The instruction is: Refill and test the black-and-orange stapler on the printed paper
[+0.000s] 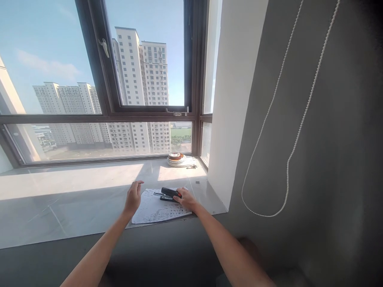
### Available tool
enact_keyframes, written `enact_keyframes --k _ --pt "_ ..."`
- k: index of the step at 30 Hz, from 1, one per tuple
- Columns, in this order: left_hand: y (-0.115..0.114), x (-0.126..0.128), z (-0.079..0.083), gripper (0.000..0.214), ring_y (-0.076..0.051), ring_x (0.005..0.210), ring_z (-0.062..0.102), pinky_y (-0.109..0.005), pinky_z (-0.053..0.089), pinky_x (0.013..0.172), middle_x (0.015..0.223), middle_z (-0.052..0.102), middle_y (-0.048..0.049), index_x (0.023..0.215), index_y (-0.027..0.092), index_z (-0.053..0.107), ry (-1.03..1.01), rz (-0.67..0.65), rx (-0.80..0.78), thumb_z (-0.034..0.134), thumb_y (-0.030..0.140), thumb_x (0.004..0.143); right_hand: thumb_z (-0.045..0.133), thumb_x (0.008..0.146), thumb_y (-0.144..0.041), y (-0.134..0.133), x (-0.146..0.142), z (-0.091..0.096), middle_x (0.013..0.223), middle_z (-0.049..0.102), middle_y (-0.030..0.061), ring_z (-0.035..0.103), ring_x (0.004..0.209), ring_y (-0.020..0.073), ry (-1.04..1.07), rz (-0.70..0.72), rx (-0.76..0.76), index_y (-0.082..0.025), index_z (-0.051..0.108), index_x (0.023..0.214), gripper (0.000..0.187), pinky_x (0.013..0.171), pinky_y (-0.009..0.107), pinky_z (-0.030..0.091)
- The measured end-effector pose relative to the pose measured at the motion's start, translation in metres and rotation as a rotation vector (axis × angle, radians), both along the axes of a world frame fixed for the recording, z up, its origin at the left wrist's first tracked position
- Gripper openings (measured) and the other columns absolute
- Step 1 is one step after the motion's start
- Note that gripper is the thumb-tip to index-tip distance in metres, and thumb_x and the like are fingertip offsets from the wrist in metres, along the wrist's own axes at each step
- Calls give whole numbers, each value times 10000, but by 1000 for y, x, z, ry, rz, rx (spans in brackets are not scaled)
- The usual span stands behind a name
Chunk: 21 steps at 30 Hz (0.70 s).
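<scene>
A sheet of printed paper (155, 209) lies on the pale window sill (74, 199). On its far edge rests a black stapler (168, 193) with a red part. My right hand (184, 198) lies on the stapler's right end, fingers curled over it. My left hand (133, 197) hovers just above the paper's left edge, fingers loosely bent and apart, holding nothing.
A stack of round plates or discs (177, 159) sits at the back right of the sill by the window frame. A small object (197, 182) lies near the white pillar (233, 99). A bead chain (287, 131) hangs on the grey wall at right.
</scene>
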<state>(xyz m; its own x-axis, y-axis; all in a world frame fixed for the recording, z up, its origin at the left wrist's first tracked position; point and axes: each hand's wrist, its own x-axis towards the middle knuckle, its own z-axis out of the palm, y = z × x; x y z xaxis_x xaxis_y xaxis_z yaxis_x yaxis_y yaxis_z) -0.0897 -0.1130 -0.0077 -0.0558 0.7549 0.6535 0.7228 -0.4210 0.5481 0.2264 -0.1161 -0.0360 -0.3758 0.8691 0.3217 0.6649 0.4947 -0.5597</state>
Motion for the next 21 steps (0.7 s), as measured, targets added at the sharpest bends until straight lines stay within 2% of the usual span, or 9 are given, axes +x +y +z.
enact_keyframes --k 3,6,9,12,17,21 --pt "-4 33 3 342 -242 845 638 -386 528 801 1053 662 -113 1067 221 576 -47 -48 -48 295 416 1057 575 1017 -429 0 2 2 1043 605 54 573 982 215 20 1 -56 -225 628 1003 211 830 290 431" --pt "-3 48 -10 290 -257 866 634 -393 527 788 961 631 -96 955 234 549 -66 -21 -74 345 422 1036 572 1013 -421 0 3 3 1060 598 56 575 999 217 33 5 -77 -232 640 1045 204 842 290 436" --pt "-5 48 -26 302 -267 902 633 -388 522 780 962 607 -91 922 235 550 26 -25 -48 365 444 1036 579 1007 -403 1 4 2 1063 597 53 577 996 214 41 10 -88 -233 646 1058 190 849 288 440" --pt "-11 44 -33 359 -250 874 637 -362 506 745 1012 603 -96 978 220 595 141 -58 -46 315 423 1072 589 1000 -379 3 6 0 1030 599 47 581 980 208 56 9 -86 -230 651 1040 166 850 280 442" --pt "-13 41 -28 316 -269 1002 649 -409 468 906 1101 688 -111 1118 231 689 365 -254 -48 393 333 1075 597 990 -359 6 9 -3 1000 593 37 586 964 203 92 33 -87 -229 659 1022 148 838 274 446" --pt "-12 39 -25 257 -285 1056 615 -426 461 941 1094 714 -113 1105 236 737 377 -248 -37 499 310 1043 614 979 -356 3 9 0 1025 591 39 583 981 209 106 53 -93 -240 672 1066 156 859 284 447"
